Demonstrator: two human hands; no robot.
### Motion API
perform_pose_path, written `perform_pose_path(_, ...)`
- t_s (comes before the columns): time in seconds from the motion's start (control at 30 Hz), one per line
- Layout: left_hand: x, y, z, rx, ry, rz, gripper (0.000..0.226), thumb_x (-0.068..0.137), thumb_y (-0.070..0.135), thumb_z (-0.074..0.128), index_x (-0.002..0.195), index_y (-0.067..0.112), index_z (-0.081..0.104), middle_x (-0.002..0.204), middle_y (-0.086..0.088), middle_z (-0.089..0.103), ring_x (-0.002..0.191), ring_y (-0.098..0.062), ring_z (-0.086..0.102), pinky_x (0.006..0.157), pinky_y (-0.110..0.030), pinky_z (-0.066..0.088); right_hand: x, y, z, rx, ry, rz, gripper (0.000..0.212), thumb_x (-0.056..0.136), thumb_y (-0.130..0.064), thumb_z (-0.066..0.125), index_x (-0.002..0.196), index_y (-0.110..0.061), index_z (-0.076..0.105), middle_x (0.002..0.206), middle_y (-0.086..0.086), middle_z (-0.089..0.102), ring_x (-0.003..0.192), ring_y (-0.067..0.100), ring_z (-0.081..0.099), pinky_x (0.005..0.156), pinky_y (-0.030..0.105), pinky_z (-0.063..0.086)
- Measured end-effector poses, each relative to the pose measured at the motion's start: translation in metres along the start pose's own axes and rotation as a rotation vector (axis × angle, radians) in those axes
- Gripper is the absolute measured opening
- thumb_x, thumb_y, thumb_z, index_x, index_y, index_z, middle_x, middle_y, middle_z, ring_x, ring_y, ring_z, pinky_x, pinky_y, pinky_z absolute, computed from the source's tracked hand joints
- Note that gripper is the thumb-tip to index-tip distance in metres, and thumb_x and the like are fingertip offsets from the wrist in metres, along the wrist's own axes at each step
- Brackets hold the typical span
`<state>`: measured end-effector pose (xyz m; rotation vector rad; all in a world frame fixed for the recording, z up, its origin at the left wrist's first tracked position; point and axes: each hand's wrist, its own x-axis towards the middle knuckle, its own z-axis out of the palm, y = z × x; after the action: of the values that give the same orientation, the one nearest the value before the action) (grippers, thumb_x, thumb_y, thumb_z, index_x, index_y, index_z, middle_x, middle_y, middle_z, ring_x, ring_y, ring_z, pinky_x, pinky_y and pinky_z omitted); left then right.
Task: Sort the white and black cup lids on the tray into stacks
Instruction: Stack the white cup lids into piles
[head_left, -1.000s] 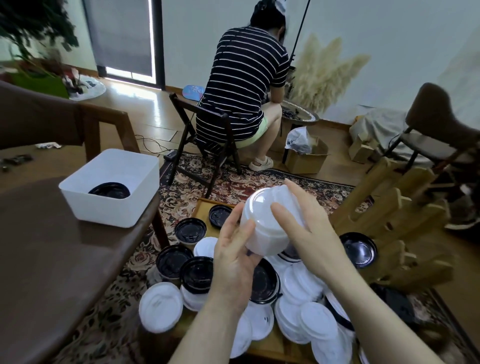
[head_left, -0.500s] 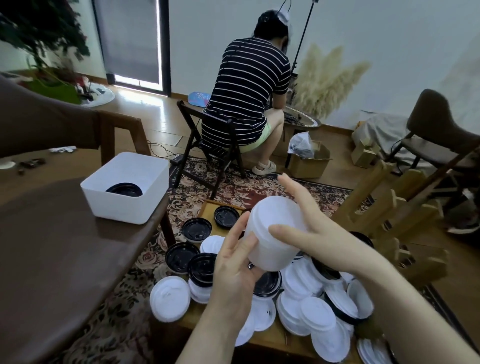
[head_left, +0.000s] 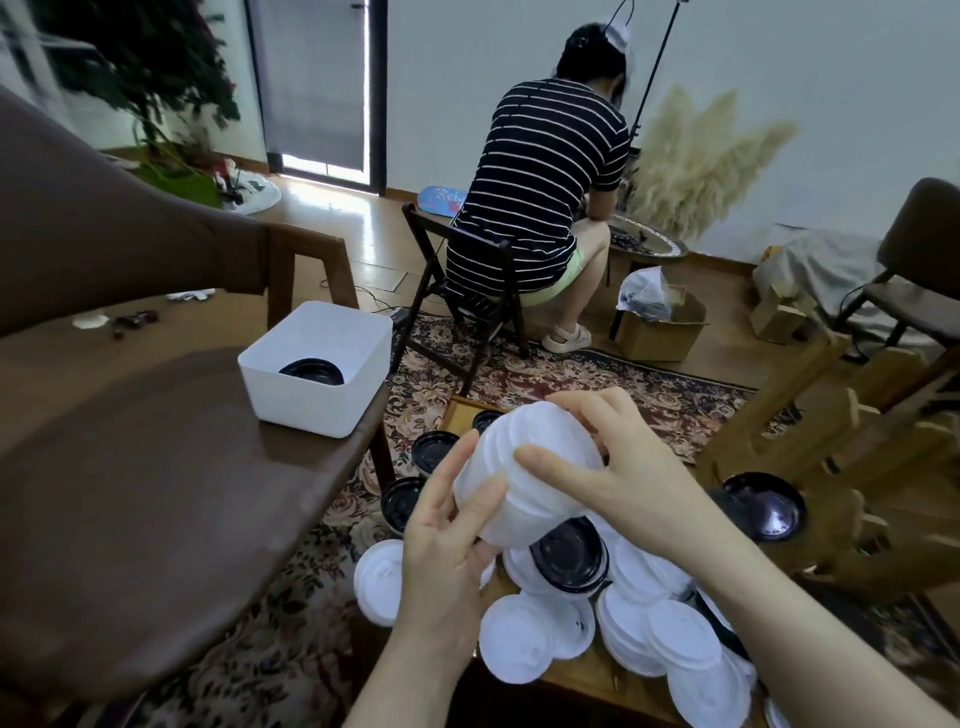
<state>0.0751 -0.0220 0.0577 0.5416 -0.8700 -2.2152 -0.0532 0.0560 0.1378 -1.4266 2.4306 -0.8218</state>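
Both hands hold a stack of white lids above the tray, at frame centre. The left hand supports the stack from below at 7 o'clock, fingers straight and loosely spread against its side. The right hand covers the top from 3 o'clock, fingers curled over the far rim, thumb pressed flat on the near side.

Hazards, as judged:
- The stack is tilted. If either hand eases its pressure, lids may slide apart and fall among the unsorted ones.
- The loose white lids overlap at the near edge of the tray, at 6 o'clock. A knock from a forearm could push them onto the rug.
- A black lid lies directly under the stack, touching white ones. Setting the stack down here would mix the colours.

Surface: the tray is wooden, and more black lids lie at its far left, at 11 o'clock.

Room: a brown table at 9 o'clock carries a white bin with a black lid inside. Wooden blocks stand at 3 o'clock. At 12 o'clock a person in a striped shirt sits on a folding chair, facing away.
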Motion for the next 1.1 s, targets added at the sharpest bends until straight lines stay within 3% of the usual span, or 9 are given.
perform_pose_path(0.17, 0.002, 0.006, -0.006, -0.003, 0.018, 0.02, 0.053, 0.07, 0.015, 0.069, 0.122, 0.022, 0.065, 0.111, -0.004, 0.076, 0.096, -0.021, 0.075, 0.075, -0.038, 0.063, 0.003, 0.0, 0.006, 0.019, -0.177, -0.059, 0.114, 0.058, -0.093, 0.045, 0.154, -0.041, 0.013, 0.148, -0.028, 0.024, 0.139, -0.003, 0.021, 0.113, 0.03, 0.027)
perform_pose_path(0.23, 0.002, 0.01, -0.01, 0.014, 0.007, -0.001, 0.055, 0.069, 0.019, 0.072, 0.123, 0.023, 0.065, 0.112, -0.002, 0.076, 0.099, -0.02, 0.074, 0.079, -0.04, 0.062, 0.004, 0.003, 0.004, 0.077, -0.234, -0.088, 0.11, 0.062, -0.081, 0.057, 0.154, -0.041, 0.01, 0.149, -0.028, 0.022, 0.14, -0.006, 0.017, 0.114, 0.024, 0.023)
perform_pose_path(0.33, 0.004, 0.014, -0.018, 0.037, -0.007, -0.063, 0.061, 0.07, 0.014, 0.085, 0.127, 0.022, 0.065, 0.118, -0.005, 0.074, 0.108, -0.024, 0.071, 0.092, -0.052, 0.056, 0.006, 0.005, -0.004, 0.175, -0.326, -0.16, 0.096, 0.071, -0.057, 0.069, 0.149, -0.05, 0.014, 0.147, -0.038, 0.021, 0.131, -0.027, 0.013, 0.1, -0.002, 0.019)
perform_pose_path(0.4, 0.005, 0.016, -0.023, 0.044, -0.02, -0.102, 0.059, 0.07, 0.022, 0.079, 0.127, 0.022, 0.067, 0.121, -0.007, 0.072, 0.113, -0.026, 0.069, 0.098, -0.056, 0.053, 0.008, 0.005, -0.01, 0.18, -0.404, -0.204, 0.091, 0.076, -0.045, 0.073, 0.146, -0.053, 0.015, 0.146, -0.042, 0.019, 0.132, -0.027, 0.013, 0.096, -0.006, 0.019)
perform_pose_path(0.63, 0.004, 0.019, -0.036, 0.059, -0.076, -0.155, 0.048, 0.082, 0.028, 0.074, 0.129, 0.027, 0.067, 0.13, -0.006, 0.068, 0.123, -0.028, 0.062, 0.102, -0.057, 0.049, 0.022, 0.004, -0.013, 0.081, -0.593, -0.307, 0.09, 0.085, -0.033, 0.073, 0.146, -0.058, 0.013, 0.149, -0.042, 0.009, 0.14, -0.017, 0.007, 0.108, 0.006, 0.02)
perform_pose_path(0.7, 0.001, 0.021, -0.035, 0.099, -0.078, -0.143, 0.05, 0.085, 0.045, 0.069, 0.132, 0.028, 0.064, 0.13, -0.005, 0.068, 0.121, -0.025, 0.063, 0.1, -0.055, 0.05, 0.024, 0.0, -0.009, 0.06, -0.604, -0.32, 0.09, 0.085, -0.032, 0.074, 0.146, -0.058, 0.012, 0.15, -0.041, 0.008, 0.141, -0.015, 0.007, 0.112, 0.014, 0.019)
perform_pose_path(0.77, 0.0, 0.023, -0.034, 0.175, -0.05, -0.109, 0.073, 0.069, 0.064, 0.078, 0.132, 0.029, 0.063, 0.126, -0.003, 0.07, 0.115, -0.021, 0.067, 0.088, -0.047, 0.057, 0.024, -0.004, 0.0, 0.037, -0.587, -0.348, 0.092, 0.085, -0.032, 0.075, 0.148, -0.055, 0.012, 0.152, -0.036, 0.009, 0.142, -0.012, 0.009, 0.117, 0.023, 0.019)
perform_pose_path(0.9, 0.002, 0.027, -0.039, 0.211, 0.02, -0.059, 0.058, 0.069, 0.044, 0.074, 0.124, 0.027, 0.064, 0.111, 0.0, 0.076, 0.097, -0.015, 0.074, 0.073, -0.034, 0.061, 0.024, -0.007, 0.022, 0.063, -0.504, -0.389, 0.091, 0.084, -0.035, 0.076, 0.15, -0.051, 0.015, 0.152, -0.033, 0.013, 0.143, -0.009, 0.011, 0.119, 0.032, 0.023)
perform_pose_path(1.1, 0.005, 0.032, -0.047, 0.154, 0.135, -0.023, 0.052, 0.067, 0.039, 0.075, 0.116, 0.023, 0.068, 0.098, 0.004, 0.078, 0.085, -0.011, 0.075, 0.091, -0.052, 0.054, 0.021, -0.003, 0.063, 0.186, -0.311, -0.413, 0.089, 0.078, -0.066, 0.065, 0.152, -0.043, 0.02, 0.147, -0.031, 0.023, 0.142, -0.003, 0.021, 0.116, 0.036, 0.03)
